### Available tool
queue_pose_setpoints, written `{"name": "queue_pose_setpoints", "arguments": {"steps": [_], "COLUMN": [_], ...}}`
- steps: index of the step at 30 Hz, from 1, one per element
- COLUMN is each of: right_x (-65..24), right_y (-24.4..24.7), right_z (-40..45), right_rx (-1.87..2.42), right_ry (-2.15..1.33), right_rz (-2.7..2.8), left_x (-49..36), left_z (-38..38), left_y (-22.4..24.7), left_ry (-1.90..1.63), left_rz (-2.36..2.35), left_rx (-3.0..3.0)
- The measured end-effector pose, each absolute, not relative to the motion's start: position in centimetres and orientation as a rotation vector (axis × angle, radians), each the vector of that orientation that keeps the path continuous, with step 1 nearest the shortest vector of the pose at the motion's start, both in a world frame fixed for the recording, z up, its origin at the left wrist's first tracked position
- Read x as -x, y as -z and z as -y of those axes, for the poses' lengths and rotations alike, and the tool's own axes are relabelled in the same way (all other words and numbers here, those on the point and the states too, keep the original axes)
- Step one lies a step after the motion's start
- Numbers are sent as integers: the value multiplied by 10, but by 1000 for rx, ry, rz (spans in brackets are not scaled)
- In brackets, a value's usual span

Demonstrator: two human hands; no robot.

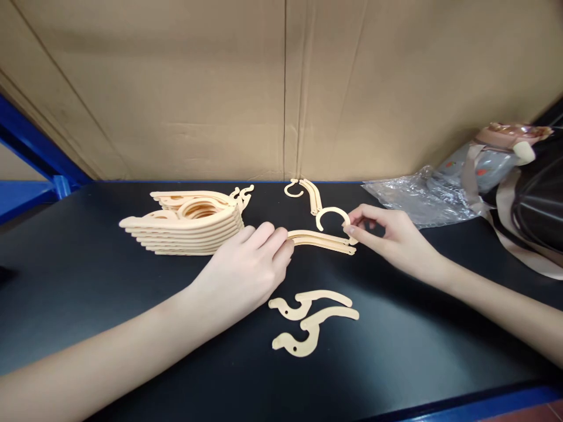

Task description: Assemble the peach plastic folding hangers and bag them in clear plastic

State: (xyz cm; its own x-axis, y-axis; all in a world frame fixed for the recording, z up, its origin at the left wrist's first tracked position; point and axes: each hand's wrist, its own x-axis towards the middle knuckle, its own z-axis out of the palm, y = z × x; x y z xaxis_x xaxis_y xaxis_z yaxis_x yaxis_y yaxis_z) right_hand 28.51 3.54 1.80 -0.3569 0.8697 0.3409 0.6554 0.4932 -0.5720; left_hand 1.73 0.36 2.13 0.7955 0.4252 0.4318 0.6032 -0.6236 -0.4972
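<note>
My left hand [257,261] is closed around the near end of a cream plastic folding hanger [323,239], whose two slim arms lie side by side. At its other end, my right hand [387,234] pinches the base of the hanger's round hook [333,215] between thumb and fingertips. Below the hands, two loose curved hanger pieces [299,346] lie flat on the black tabletop. A neat stack of hangers [189,234] sits left of my left hand. Behind the held hanger lies another folded hanger [313,196] with its own hook.
Cardboard [197,88] stands upright along the back of the black table [197,363]. At right are a clear plastic bag [417,196], a bottle with a strap [481,155] and a dark bag [543,199]. A blue metal frame [35,143] borders the left side.
</note>
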Motion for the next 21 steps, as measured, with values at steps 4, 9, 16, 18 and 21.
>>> {"name": "queue_pose_setpoints", "arguments": {"steps": [4, 9, 16, 18, 21], "right_x": [-286, -290, -294, -293, -292], "right_y": [-9, -7, -7, -6, -6], "right_z": [-40, -44, -42, -42, -41], "right_rx": [1223, 1182, 1143, 1125, 1127], "right_ry": [-967, -1125, -1135, -1141, -1146], "right_rz": [1829, 1600, 1577, 1592, 1595], "left_x": [-26, -36, -45, -46, -48], "left_z": [-6, -9, -5, -4, -1], "left_y": [-20, -20, -27, -27, -26], "left_ry": [322, 264, 158, 142, 123], "left_rz": [793, 933, 1052, 1112, 1140], "left_rx": [2359, 2399, 2431, 2418, 2379]}}
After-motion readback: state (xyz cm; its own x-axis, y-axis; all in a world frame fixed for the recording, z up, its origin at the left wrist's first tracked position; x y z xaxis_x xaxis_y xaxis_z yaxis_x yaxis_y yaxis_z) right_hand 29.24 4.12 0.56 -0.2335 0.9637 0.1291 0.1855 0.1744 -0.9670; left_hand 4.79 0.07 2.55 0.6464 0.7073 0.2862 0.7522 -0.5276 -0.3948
